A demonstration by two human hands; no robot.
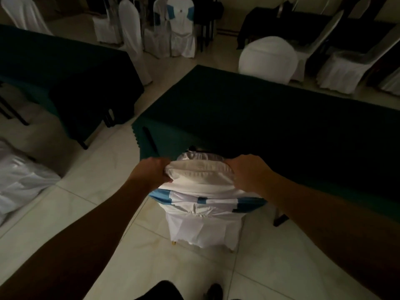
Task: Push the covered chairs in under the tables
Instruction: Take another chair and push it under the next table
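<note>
A chair in a white cover [201, 213] with a blue sash across its back stands right in front of me. Its seat is hidden under the near edge of a table draped in dark green cloth [259, 118]. My left hand [151, 172] grips the left top corner of the chair back. On the right top corner my right hand [249, 172] holds the same chair back. Both arms reach forward and down from the bottom of the view.
A second dark-clothed table [54, 68] stands to the left across a tiled aisle. More white covered chairs [179, 27] cluster at the back, and others [268, 59] sit behind my table at the right. White cloth [19, 182] lies bunched at the left edge. My shoes show below.
</note>
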